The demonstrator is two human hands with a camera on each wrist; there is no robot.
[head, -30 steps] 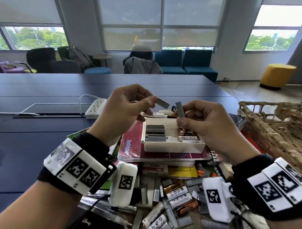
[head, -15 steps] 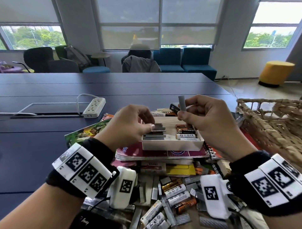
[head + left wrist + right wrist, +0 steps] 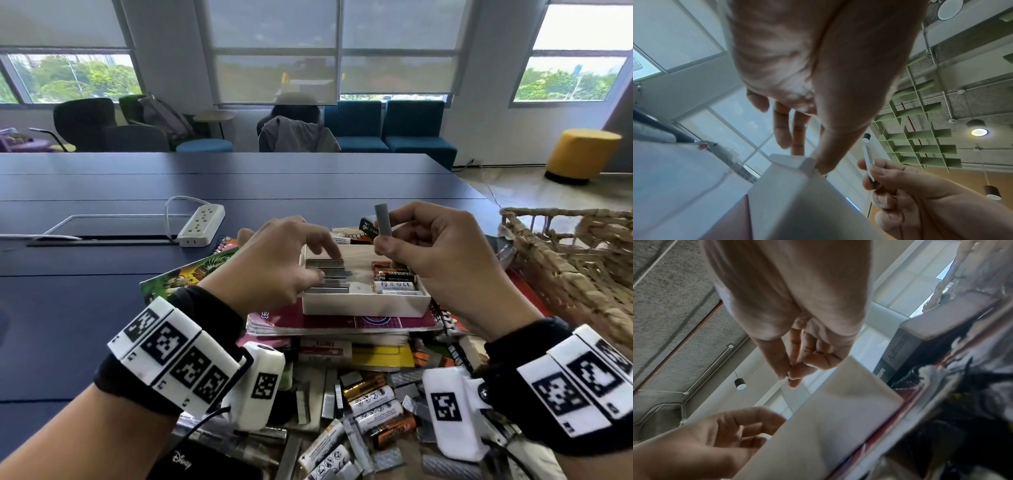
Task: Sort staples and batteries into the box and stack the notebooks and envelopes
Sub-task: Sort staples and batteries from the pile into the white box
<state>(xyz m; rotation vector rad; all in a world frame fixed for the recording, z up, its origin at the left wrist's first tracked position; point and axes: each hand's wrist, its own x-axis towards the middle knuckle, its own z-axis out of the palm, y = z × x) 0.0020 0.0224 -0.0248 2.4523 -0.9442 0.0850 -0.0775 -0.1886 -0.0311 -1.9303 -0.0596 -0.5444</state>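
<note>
**Upright staple strip held just above the box**

Pinched on end in the right hand (image 3: 442, 253): a staple strip (image 3: 382, 219), long axis vertical, just over the battery side of the box (image 3: 366, 305). Stacked strips (image 3: 327, 277) lying flat across the left side, beneath the left hand (image 3: 277, 263), fingers relaxed, fingertips touching the stack. Likely needed: tipping flat, shifting left. Box resting on a notebook (image 3: 342, 322) on the counter (image 3: 102, 308).
</note>
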